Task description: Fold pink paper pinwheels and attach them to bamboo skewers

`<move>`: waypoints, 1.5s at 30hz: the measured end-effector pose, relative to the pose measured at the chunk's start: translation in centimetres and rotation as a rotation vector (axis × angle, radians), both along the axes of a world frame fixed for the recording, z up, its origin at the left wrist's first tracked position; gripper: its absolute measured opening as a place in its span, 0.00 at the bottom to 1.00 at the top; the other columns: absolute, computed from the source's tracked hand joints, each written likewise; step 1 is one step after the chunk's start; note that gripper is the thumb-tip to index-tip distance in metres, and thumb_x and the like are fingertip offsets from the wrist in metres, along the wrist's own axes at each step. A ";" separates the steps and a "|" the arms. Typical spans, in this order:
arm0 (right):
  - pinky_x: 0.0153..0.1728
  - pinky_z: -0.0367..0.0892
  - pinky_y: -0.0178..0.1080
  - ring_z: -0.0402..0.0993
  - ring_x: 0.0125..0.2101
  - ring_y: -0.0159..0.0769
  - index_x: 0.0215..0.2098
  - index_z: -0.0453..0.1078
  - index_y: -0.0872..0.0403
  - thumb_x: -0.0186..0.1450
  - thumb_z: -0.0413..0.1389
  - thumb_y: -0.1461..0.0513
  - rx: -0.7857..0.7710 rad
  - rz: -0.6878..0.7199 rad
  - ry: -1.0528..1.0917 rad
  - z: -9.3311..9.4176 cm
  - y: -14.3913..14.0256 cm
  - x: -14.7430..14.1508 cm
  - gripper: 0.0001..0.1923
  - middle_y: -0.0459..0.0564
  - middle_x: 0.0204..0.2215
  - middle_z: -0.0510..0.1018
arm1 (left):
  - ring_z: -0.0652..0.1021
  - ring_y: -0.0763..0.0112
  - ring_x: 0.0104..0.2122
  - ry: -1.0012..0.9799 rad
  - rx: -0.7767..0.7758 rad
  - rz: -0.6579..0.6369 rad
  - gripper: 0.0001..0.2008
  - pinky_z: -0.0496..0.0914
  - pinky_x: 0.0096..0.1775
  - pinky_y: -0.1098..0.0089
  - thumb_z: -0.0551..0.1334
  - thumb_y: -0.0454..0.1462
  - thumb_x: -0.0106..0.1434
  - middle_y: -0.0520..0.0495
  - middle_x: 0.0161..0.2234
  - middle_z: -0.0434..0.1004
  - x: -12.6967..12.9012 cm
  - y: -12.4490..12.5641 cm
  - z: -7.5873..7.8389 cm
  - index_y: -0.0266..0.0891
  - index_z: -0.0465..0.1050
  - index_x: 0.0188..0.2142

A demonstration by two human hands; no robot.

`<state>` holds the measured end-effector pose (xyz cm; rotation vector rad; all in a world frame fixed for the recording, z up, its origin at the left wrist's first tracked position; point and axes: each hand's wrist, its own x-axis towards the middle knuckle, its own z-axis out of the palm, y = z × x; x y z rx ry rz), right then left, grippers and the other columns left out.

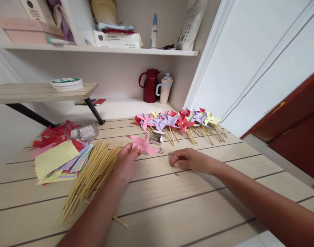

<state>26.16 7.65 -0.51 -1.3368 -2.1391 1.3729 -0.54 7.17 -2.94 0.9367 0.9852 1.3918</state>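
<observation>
Pinwheels (179,120), a long row already on sticks, lie finished at the counter's (198,199) back. Your left hand (126,161) pinches a pink paper pinwheel (143,144), not yet mounted; your right hand (187,159) curls, fingertips pinched near small pins (176,174). Plenty of sticks (92,175) and paper squares (59,157) remain.

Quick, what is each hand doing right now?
Left hand: closed on the pink paper pinwheel, held just above the table.
Right hand: fingers curled, resting on the table; whether it pinches anything cannot be told.
</observation>
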 end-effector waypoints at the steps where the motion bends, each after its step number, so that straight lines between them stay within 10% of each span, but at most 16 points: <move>1: 0.29 0.60 0.34 0.66 0.28 0.32 0.32 0.74 0.53 0.62 0.58 0.60 0.019 -0.010 -0.009 0.0 -0.5 0.0 0.05 0.45 0.27 0.75 | 0.70 0.73 0.30 -0.002 0.001 0.001 0.11 0.65 0.40 0.70 0.70 0.41 0.54 0.53 0.25 0.71 0.0 0.0 0.0 0.37 0.73 0.27; 11: 0.29 0.61 0.35 0.66 0.28 0.33 0.32 0.71 0.52 0.58 0.60 0.63 0.202 -0.276 -0.014 -1.9 -4.9 -0.8 0.03 0.44 0.27 0.72 | 0.70 0.72 0.31 0.015 -0.010 0.008 0.12 0.65 0.41 0.69 0.70 0.42 0.52 0.53 0.26 0.71 0.1 -0.1 0.2 0.37 0.72 0.28; 45: 0.32 0.64 0.36 0.71 0.29 0.34 0.29 0.74 0.50 0.58 0.60 0.63 0.372 -0.323 -0.073 -1.9 -5.4 -2.0 0.01 0.44 0.28 0.77 | 0.70 0.73 0.30 0.031 0.005 0.007 0.12 0.65 0.41 0.70 0.70 0.42 0.52 0.53 0.26 0.71 0.1 -0.2 0.2 0.37 0.72 0.27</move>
